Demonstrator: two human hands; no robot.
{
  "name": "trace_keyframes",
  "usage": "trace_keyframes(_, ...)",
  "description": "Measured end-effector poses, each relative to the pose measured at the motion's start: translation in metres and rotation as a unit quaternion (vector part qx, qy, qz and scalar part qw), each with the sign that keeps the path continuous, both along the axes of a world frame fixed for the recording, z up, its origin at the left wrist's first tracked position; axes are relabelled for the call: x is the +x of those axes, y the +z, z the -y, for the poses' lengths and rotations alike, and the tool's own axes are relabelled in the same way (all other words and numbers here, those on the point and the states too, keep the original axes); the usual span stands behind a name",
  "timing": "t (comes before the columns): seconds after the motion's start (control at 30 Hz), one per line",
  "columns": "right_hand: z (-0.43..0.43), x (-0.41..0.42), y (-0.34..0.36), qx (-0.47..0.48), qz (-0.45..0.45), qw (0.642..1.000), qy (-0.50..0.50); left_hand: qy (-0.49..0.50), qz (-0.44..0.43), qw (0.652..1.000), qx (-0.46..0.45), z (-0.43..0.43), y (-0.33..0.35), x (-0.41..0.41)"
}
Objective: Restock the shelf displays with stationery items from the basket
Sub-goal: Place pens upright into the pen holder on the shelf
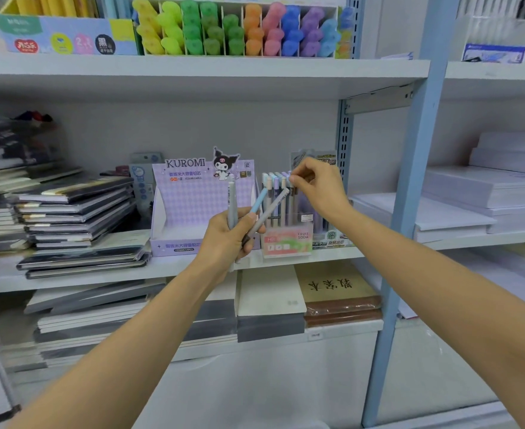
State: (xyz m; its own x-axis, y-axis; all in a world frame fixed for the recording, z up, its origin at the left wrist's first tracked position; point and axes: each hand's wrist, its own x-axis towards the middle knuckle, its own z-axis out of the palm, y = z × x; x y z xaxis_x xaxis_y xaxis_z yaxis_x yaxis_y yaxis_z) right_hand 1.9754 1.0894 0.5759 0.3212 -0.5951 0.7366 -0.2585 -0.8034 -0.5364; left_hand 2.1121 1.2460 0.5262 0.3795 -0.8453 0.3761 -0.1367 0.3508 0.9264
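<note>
Three pens are held in the left hand (pixel 228 235), its grip closed round their lower ends in front of the middle shelf (pixel 162 269). One grey pen (pixel 231 196) is kept upright. A light blue pen (pixel 259 201) and a second grey pen (pixel 272 209) are fanned out, both tilted to the right, their tips reaching across the front of the clear display box (pixel 287 241).

That box, printed FRUIT SODA and HB, is set on the middle shelf, and a row of upright pens (pixel 275 193) is stood in it. At least five caps are seen; the exact count cannot be told, since the row is partly covered. The top of the rightmost pen in the row is pinched between thumb and forefinger of the right hand (pixel 316 187), so this grip is narrow and closed on that one pen.

One purple Kuromi carton (pixel 193 205) is placed just to the left of the clear box, touching or nearly touching it. One stack of dark notebooks (pixel 78 212) is laid further left on the same shelf. Highlighters (pixel 239 29) in many colours are ranged in one divided tray on the shelf above.
</note>
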Motion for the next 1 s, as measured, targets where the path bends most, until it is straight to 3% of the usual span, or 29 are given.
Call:
trace_keyframes(0.2, -0.006, -0.006, 0.003, -0.027, -0.056, 0.996, -0.062, -0.003, -0.009, 1.000, -0.014, -0.002, 0.001, -0.001)
trace_keyframes(0.27, -0.017, -0.011, 0.005, 0.008, 0.008, 1.000, -0.007, -0.005, -0.006, 1.000, -0.018, -0.003, 0.001, -0.002)
trace_keyframes(0.33, -0.031, -0.017, 0.006, 0.112, 0.059, 0.985, 0.122, -0.003, -0.003, 1.000, -0.020, -0.003, 0.001, -0.004)
trace_keyframes(0.43, -0.045, -0.021, 0.002, 0.198, -0.014, 0.954, 0.224, -0.002, 0.005, 1.000, -0.024, -0.004, 0.001, -0.009)
trace_keyframes(0.57, -0.044, -0.029, 0.000, 0.237, 0.018, 0.935, 0.265, 0.017, 0.032, 0.999, -0.028, -0.009, 0.004, -0.010)
trace_keyframes(0.8, -0.038, -0.053, -0.001, 0.259, 0.164, 0.916, 0.261, 0.077, -0.060, 0.995, -0.020, -0.017, 0.007, -0.004)
trace_keyframes(1.0, -0.050, -0.055, -0.016, 0.304, 0.154, 0.901, 0.267, 0.043, -0.118, 0.991, -0.053, -0.022, 0.014, -0.016)
